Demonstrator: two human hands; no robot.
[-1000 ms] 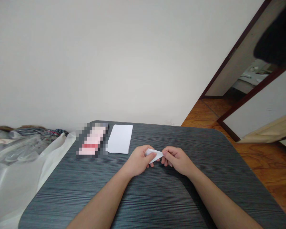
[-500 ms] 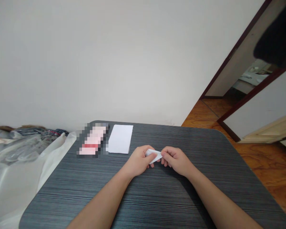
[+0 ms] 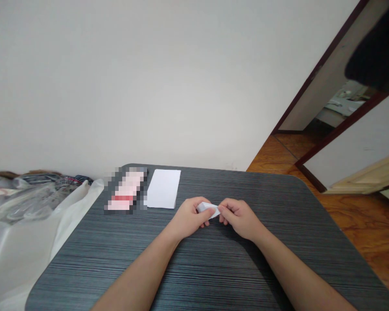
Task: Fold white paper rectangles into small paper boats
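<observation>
A small folded piece of white paper (image 3: 209, 209) is pinched between both my hands above the dark striped table (image 3: 214, 268). My left hand (image 3: 188, 218) is closed on its left end, with fingers curled under it. My right hand (image 3: 240, 217) grips its right end between thumb and fingertips. Most of the paper is hidden by my fingers. Both forearms rest on or just over the tabletop.
A flat white sheet stack (image 3: 163, 188) lies at the table's far left, beside a blurred pink and dark object (image 3: 125, 190). White plastic bags and cloth (image 3: 26, 216) lie left of the table. A wall stands behind; a doorway and wooden floor (image 3: 359, 216) are to the right.
My right hand has slid a little to the left along the paper, so less of the paper shows between my hands. The left hand has stayed nearly still.
</observation>
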